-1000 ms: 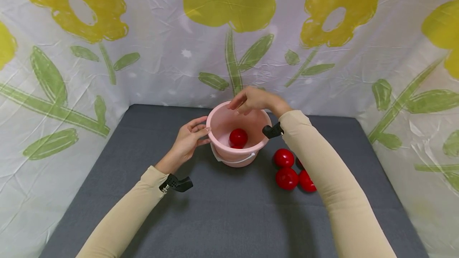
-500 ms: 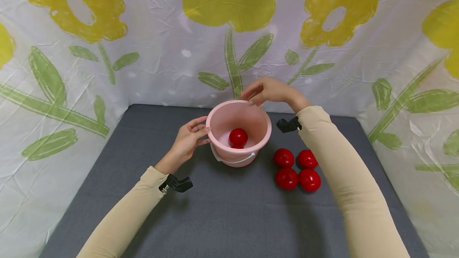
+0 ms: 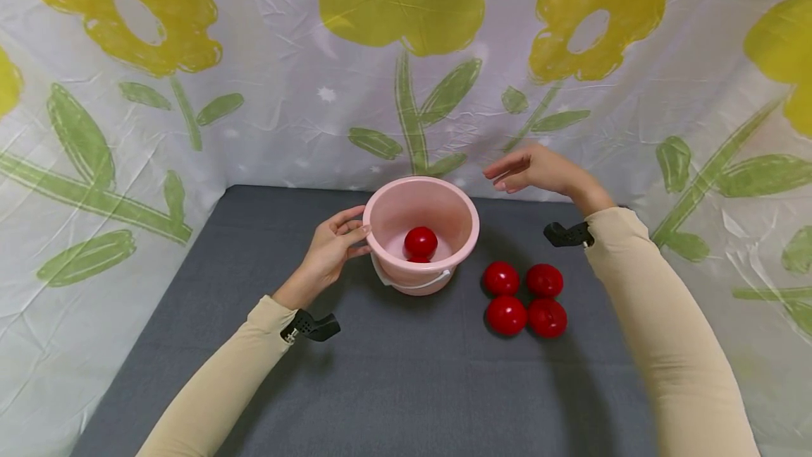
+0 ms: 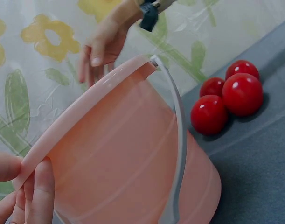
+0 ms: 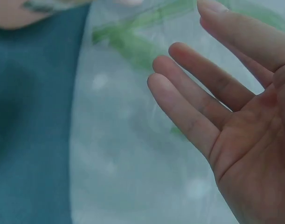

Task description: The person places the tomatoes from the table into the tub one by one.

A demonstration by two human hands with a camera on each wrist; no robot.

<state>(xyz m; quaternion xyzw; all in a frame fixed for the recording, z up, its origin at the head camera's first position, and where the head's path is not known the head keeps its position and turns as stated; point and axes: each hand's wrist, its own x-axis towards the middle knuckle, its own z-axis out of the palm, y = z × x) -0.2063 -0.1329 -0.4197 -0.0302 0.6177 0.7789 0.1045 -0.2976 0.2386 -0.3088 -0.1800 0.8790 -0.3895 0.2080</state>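
A pink bucket (image 3: 412, 277) stands upright on the table, its white handle (image 3: 421, 288) hanging down in front. Inside it lie a red ball (image 3: 421, 241) and part of another red one beneath. My left hand (image 3: 330, 249) pinches the bucket's left rim between thumb and fingers, as the left wrist view shows closely. To the right of the bucket, my right hand (image 3: 539, 169) hovers above the table's back with relaxed fingers and an empty palm. Below that hand, several red balls (image 3: 506, 315) sit in a tight group on the table.
A dark grey cloth covers the table (image 3: 380, 386). Close behind it and along both sides hangs a white curtain (image 3: 279, 90) printed with yellow flowers. Each wrist carries a black camera mount (image 3: 311, 325).
My right hand has moved from above the bucket's opening out to the right, uncovering the whole group of balls. My left hand keeps its hold on the rim.
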